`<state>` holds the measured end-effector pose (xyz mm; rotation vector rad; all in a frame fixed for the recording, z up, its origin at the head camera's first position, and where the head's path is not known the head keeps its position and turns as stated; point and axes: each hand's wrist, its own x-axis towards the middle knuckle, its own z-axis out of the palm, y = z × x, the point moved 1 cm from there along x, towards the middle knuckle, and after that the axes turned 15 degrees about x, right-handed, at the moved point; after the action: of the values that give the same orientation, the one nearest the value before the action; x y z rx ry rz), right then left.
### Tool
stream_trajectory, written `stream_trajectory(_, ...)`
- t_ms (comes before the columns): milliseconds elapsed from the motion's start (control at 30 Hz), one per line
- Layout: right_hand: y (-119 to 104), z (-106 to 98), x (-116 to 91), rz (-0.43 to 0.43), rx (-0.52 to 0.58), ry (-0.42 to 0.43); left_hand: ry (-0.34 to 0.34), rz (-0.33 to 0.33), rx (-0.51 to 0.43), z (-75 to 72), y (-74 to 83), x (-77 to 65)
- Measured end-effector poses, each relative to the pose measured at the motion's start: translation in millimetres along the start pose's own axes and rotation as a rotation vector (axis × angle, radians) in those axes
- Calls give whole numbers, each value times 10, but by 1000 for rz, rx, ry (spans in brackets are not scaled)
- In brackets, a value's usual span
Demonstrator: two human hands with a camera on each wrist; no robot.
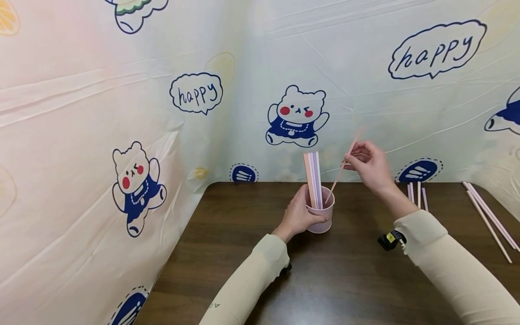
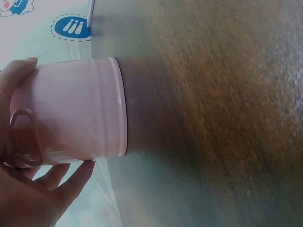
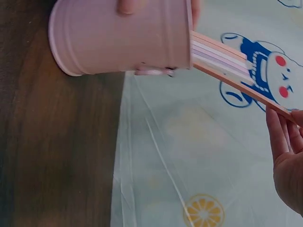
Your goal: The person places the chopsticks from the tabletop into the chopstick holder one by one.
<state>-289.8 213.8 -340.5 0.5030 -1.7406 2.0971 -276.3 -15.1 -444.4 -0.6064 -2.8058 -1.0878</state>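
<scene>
A small pink bucket (image 1: pixel 322 225) with a wire-like side handle stands upright on the table. My left hand (image 1: pixel 298 215) grips it round the side, thumb across the front and fingers behind, as the left wrist view shows on the bucket wall (image 2: pixel 71 109). Several pastel straws (image 1: pixel 313 180), orange, white and lilac, lean together inside it. With thumb and fingertips, my right hand (image 1: pixel 369 164) pinches one thin pinkish-orange straw (image 1: pixel 338 177) near its upper part. That straw slants, its lower end inside the bucket's mouth; the right wrist view shows this straw (image 3: pixel 236 85) beside the others.
On the dark wooden table (image 1: pixel 227 253), a few short-looking straws (image 1: pixel 418 194) lie behind my right forearm. More pale straws (image 1: pixel 491 221) lie at the far right. A printed curtain (image 1: pixel 252 90) with bears hangs along the table's back and left edges.
</scene>
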Motion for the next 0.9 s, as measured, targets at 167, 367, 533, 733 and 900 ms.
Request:
stream_trajectory(167,115,115,7,0,-143,-84,-2,4,0,-18,6,-3)
stream_trajectory(367,307,149,-35,25,-155,-132,-11,14,-5,-24,5,-6)
stream_trajectory(533,449,164,-66,55,-195,-170,-12,20,10,-11,-11,1)
stream_trajectory(733,521,222,-76,42,-242,-209,-12,27,2,-7,-12,0)
stream_trajectory(900,357,330,-129,49,-275,-216,-26,23,-6,-19,-1,9)
